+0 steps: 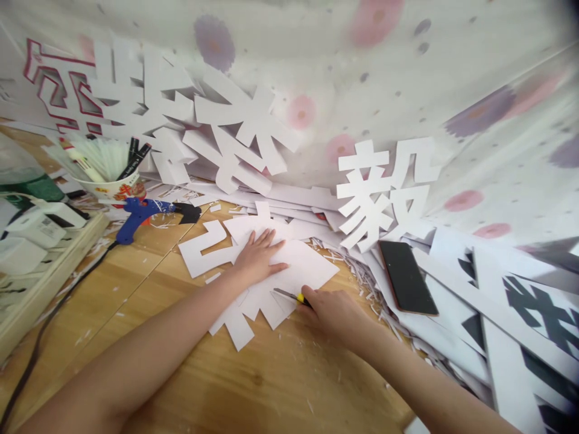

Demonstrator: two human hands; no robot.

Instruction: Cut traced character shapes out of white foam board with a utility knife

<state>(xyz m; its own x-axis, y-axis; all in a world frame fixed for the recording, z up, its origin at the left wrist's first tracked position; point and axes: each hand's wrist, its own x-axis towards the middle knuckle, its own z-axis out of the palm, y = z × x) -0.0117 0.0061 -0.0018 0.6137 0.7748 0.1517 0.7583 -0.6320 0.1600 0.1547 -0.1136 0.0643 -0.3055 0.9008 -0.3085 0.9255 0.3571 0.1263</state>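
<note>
My left hand (260, 256) lies flat with its fingers spread on a white sheet of card (312, 265), pressing it against the wooden table. The card has a partly cut-out shape, with angular notches along its near and left edges. In my right hand (328, 310) is a utility knife (300, 297) with a yellow part at its front. Its thin blade points left and lies over the near part of the card; whether the tip is in the card I cannot tell. Faint drawn lines show on the card near the blade.
A blue glue gun (133, 220) lies at left, beside a tub (111, 188) of glue sticks and markers and a power strip (49, 271). Cut-out white characters (382, 193) lean on the flowered curtain (312, 72). At right are a phone (407, 277), card sheets and paper scraps.
</note>
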